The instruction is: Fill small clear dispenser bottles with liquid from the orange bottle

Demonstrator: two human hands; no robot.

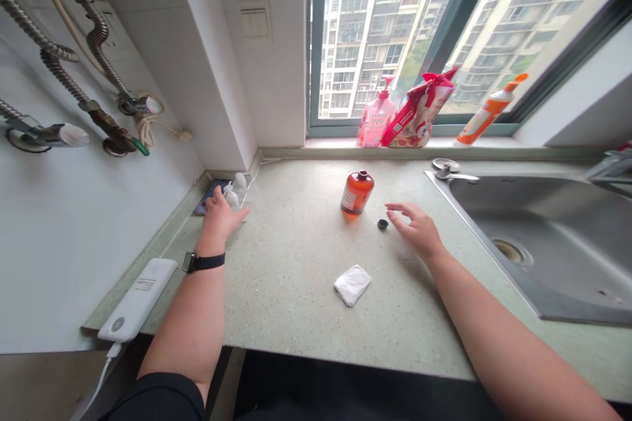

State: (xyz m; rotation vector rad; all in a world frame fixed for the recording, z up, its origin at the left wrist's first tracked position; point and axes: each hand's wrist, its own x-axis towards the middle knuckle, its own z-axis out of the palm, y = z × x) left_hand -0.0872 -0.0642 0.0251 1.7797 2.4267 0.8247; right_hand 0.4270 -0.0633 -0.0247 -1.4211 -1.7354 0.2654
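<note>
Black cap (382,225) on counter (291,263): probably light, stiff; pinch by rim. Orange bottle (357,193) upright behind, likely slippery; grip around body. Right hand (413,227): fingers loose, empty, just right of cap. Left hand (220,217): at clear plastic items (231,197); cannot tell whether grasping

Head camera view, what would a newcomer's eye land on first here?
Probably the orange-red bottle standing on the counter, with a small black cap beside it near the right hand. Next, the bright red bag on the windowsill, between a pink pump bottle and an orange-and-white bottle. Then, the left hand by a clear container with white bundles.
</note>
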